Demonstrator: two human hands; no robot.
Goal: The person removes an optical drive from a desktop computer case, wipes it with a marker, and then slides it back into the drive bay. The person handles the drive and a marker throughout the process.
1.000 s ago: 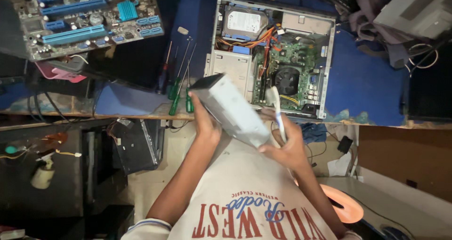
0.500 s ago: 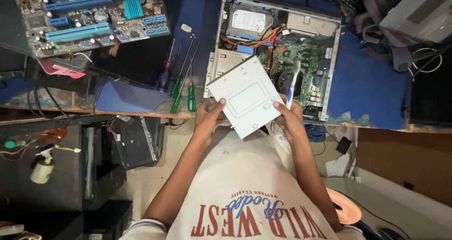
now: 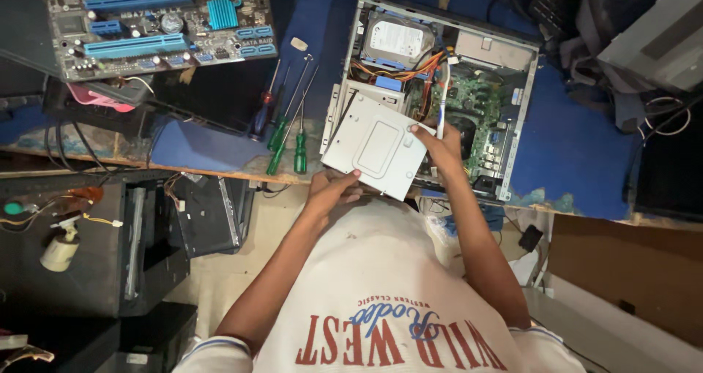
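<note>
You hold a flat grey drive [image 3: 375,147] in both hands over the near edge of the open computer case [image 3: 523,117]. Your left hand [image 3: 329,191] grips its near corner; your right hand [image 3: 439,144] pinches its far edge, with a white cable [image 3: 441,106] rising beside the fingers. Three screwdrivers [image 3: 282,128] lie just left, a motherboard [image 3: 157,21] beyond.

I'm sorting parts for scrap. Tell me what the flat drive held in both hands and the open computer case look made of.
The optical drive, held by the left hand and right hand, looks like thin sheet metal: dull pale grey, with a stamped rectangular panel. The computer case also seems sheet steel: bare grey folded walls. Neither can be confirmed by look alone.
</note>
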